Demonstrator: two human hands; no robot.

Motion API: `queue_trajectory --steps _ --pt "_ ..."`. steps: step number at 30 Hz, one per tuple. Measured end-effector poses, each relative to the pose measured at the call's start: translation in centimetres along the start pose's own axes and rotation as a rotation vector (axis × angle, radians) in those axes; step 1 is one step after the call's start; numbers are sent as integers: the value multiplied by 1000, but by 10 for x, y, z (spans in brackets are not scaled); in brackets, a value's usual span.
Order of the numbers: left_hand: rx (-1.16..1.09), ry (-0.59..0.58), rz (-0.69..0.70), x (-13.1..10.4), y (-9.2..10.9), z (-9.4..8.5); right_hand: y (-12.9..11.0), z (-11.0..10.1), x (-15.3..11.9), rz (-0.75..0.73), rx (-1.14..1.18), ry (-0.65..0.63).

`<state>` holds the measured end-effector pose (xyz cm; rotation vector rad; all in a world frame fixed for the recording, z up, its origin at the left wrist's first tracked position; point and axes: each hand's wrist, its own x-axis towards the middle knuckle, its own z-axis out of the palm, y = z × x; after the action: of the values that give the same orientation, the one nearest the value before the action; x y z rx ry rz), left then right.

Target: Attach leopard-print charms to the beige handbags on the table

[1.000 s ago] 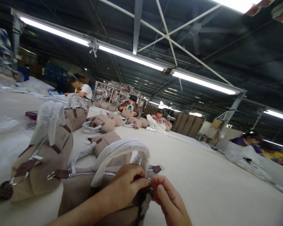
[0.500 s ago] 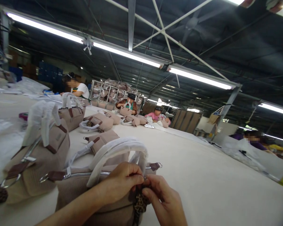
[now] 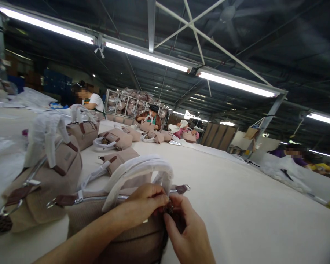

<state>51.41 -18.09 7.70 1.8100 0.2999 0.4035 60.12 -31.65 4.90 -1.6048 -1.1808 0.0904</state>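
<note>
A beige handbag (image 3: pixel 137 247) with a silver zipper stands upright in front of me, its handles (image 3: pixel 143 164) wrapped in white. At the bag's upper right side, my left hand (image 3: pixel 147 203) is closed in a pinch beside the handle base. My right hand (image 3: pixel 186 223) is closed opposite it, fingertips meeting the left ones. Between them shows a small dark patterned piece (image 3: pixel 168 208), seemingly part of the leopard-print scarf. Most of the scarf is hidden by the fingers, and what the left fingertips pinch cannot be made out.
Another beige handbag (image 3: pixel 52 183) with wrapped handles stands close on the left. Several similar bags (image 3: pixel 118 138) lie further along the white table (image 3: pixel 236 205). Co-workers sit at the far side, one in a white shirt (image 3: pixel 96 102). Clear plastic (image 3: pixel 286 172) lies at the right.
The leopard-print scarf hung below my fingers before; now it is mostly out of sight by my right hand. Both hands stay at the same spot. The camera view has shifted slightly.
</note>
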Motion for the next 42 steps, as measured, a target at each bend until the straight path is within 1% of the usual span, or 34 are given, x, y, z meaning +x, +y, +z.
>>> queue_trajectory --steps 3,6,8,11,15,18,21,25,28,35,42 --pt "-7 -24 -33 -2 4 -1 10 0 -1 -146 -71 15" --pt "-7 -40 -36 -3 4 -2 18 0 -3 -293 -190 113" --pt "-9 -54 -27 -2 2 -3 20 0 -4 -350 -231 152" --pt "-33 -86 -4 -2 0 -5 20 1 -3 -343 -248 176" --pt "-15 -97 -15 -7 6 -7 16 0 -1 -303 -236 215" --pt "27 -96 -12 -10 10 -7 15 -1 -1 -274 -234 211" --pt "-4 -99 1 -9 11 -6 14 -1 -1 -276 -251 199" --pt "-5 -101 -32 -8 10 -6 13 0 -2 -289 -242 190" --pt "2 -102 -61 -8 9 -7 14 0 -2 -314 -245 184" --pt "-12 -103 -17 -8 7 -8 20 -3 3 -449 -313 200" --pt "-17 -126 -12 -9 6 -9 17 -4 7 -519 -290 204"
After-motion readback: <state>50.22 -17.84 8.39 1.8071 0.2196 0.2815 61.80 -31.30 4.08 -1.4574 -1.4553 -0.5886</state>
